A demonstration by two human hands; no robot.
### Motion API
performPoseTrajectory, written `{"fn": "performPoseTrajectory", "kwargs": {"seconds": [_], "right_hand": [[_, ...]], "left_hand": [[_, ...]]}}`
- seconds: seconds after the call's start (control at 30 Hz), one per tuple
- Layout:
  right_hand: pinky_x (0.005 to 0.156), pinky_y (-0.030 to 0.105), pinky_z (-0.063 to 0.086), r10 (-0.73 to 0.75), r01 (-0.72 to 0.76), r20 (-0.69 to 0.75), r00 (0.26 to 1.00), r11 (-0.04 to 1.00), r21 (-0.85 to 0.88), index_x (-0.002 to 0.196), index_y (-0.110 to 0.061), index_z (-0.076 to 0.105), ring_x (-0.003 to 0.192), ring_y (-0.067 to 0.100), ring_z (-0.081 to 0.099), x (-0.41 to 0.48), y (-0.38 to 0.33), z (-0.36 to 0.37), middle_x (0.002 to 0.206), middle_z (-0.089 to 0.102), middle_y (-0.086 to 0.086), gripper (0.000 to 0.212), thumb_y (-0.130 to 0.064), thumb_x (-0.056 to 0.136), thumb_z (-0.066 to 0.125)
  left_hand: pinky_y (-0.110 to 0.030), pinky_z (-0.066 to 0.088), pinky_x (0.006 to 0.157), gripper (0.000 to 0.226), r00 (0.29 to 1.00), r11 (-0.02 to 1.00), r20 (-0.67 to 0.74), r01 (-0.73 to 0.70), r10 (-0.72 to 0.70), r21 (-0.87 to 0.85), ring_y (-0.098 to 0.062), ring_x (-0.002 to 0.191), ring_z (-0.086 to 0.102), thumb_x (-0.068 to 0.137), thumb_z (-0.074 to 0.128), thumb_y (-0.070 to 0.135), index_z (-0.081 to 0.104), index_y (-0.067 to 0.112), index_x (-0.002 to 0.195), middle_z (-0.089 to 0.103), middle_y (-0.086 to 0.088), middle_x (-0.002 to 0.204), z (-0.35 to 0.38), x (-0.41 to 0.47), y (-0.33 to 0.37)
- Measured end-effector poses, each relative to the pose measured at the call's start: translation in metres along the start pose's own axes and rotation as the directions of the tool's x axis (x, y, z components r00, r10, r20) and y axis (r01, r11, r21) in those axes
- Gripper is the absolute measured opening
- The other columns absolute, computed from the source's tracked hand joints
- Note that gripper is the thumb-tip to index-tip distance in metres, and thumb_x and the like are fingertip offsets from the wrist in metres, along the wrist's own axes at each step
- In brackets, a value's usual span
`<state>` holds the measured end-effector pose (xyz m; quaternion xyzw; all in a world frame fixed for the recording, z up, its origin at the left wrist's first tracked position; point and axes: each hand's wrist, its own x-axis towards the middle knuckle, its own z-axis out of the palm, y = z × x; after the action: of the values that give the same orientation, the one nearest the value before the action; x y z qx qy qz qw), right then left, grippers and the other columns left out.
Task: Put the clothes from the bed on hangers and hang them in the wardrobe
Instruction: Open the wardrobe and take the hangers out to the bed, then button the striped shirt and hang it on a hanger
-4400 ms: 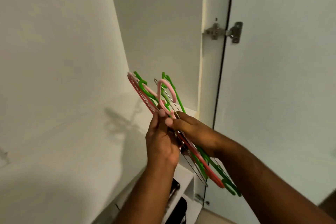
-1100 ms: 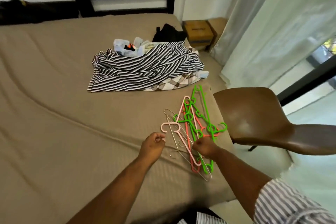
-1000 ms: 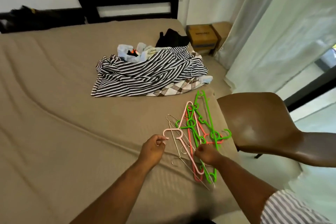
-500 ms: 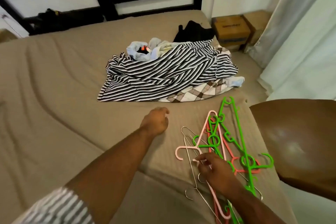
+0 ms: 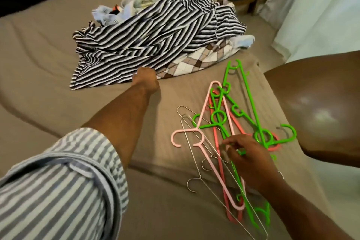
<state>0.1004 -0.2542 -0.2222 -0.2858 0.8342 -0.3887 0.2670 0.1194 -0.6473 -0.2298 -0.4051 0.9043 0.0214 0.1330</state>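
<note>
Now picking first garment: left hand [image 5: 146, 79] at hem of black-and-white striped cloth [image 5: 148, 41] on tan bed [image 5: 39, 64], fingers curled, grip unclear. Right hand [image 5: 251, 160] loosely open, fingertips on tangled green, pink and bare-wire hangers [image 5: 224, 134]. Next, probably: drag cloth closer, free one hanger.

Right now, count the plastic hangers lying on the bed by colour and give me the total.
Green hangers: 2
Light pink hanger: 1
Coral red hanger: 1
Total: 4 plastic hangers
</note>
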Motion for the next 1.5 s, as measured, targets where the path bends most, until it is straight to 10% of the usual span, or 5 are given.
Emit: {"fn": "performPoseTrajectory", "kwargs": {"seconds": [0.37, 0.6, 1.07, 1.33, 1.5], "right_hand": [[0.072, 0.018, 0.042, -0.021, 0.021, 0.0, 1.0, 0.999, 0.029, 0.1, -0.03, 0.073, 0.091, -0.001, 0.06, -0.019, 0.002, 0.006, 0.097, 0.066, -0.018, 0.019, -0.014, 0.094, 0.065], [0.065, 0.013, 0.042, 0.081, -0.073, -0.052, 0.995, 0.988, 0.133, 0.09, -0.04, 0.069, 0.084, -0.003, 0.061, -0.033, 0.009, -0.004, 0.094, 0.066, -0.018, 0.028, -0.013, 0.095, 0.063], [0.082, 0.017, 0.046, -0.05, 0.05, -0.002, 0.999, 0.999, 0.004, 0.109, -0.015, 0.073, 0.085, 0.009, 0.059, -0.022, -0.127, -0.032, 0.103, 0.071, -0.001, 0.021, -0.009, 0.091, 0.064], [0.122, 0.039, 0.016, -0.215, 0.217, 0.037, 0.976, 0.973, -0.075, 0.161, -0.022, 0.0, 0.15, 0.036, 0.014, -0.011, -0.253, -0.007, 0.164, 0.014, 0.019, 0.122, -0.029, 0.072, 0.085], [0.096, 0.03, 0.044, -0.326, 0.333, 0.094, 0.941, 0.94, -0.075, 0.135, -0.021, 0.063, 0.12, 0.035, 0.059, -0.02, -0.334, 0.003, 0.127, 0.064, 0.02, 0.06, -0.019, 0.074, 0.065]], "left_hand": [[-0.053, 0.029, 0.116, 0.074, 0.982, 0.998, 0.184, 0.035, -0.043, 0.045, -0.037, 0.146, 0.021, 0.091, 0.059, 0.051, 0.034, 0.016, 0.152, 0.018, -0.004, 0.163, 0.021, 0.007, -0.011], [-0.046, 0.05, 0.095, 0.026, 0.944, 0.992, -0.33, -0.034, -0.007, -0.119, -0.039, 0.113, 0.06, 0.089, 0.066, 0.024, 0.073, 0.011, 0.111, 0.068, -0.016, 0.116, 0.021, -0.009, -0.046], [-0.052, 0.048, 0.083, 0.043, 0.866, 0.965, -0.498, -0.101, -0.034, -0.242, -0.051, 0.096, 0.06, 0.093, 0.037, 0.031, 0.068, 0.004, 0.104, 0.065, -0.03, 0.102, -0.133, -0.163, -0.097], [-0.052, 0.052, 0.079, 0.031, 0.806, 0.472, -0.509, -0.338, -0.3, -0.814, -0.02, 0.082, 0.056, 0.099, 0.043, 0.049, 0.06, 0.025, 0.089, 0.064, -0.005, 0.086, -0.28, -0.333, -0.111], [-0.031, 0.047, 0.079, 0.024, 0.731, 0.164, -0.583, -0.566, -0.354, -0.808, -0.009, 0.083, 0.055, 0.102, 0.048, 0.032, 0.066, 0.031, 0.087, 0.064, 0.01, 0.084, -0.342, -0.448, -0.156]]}}
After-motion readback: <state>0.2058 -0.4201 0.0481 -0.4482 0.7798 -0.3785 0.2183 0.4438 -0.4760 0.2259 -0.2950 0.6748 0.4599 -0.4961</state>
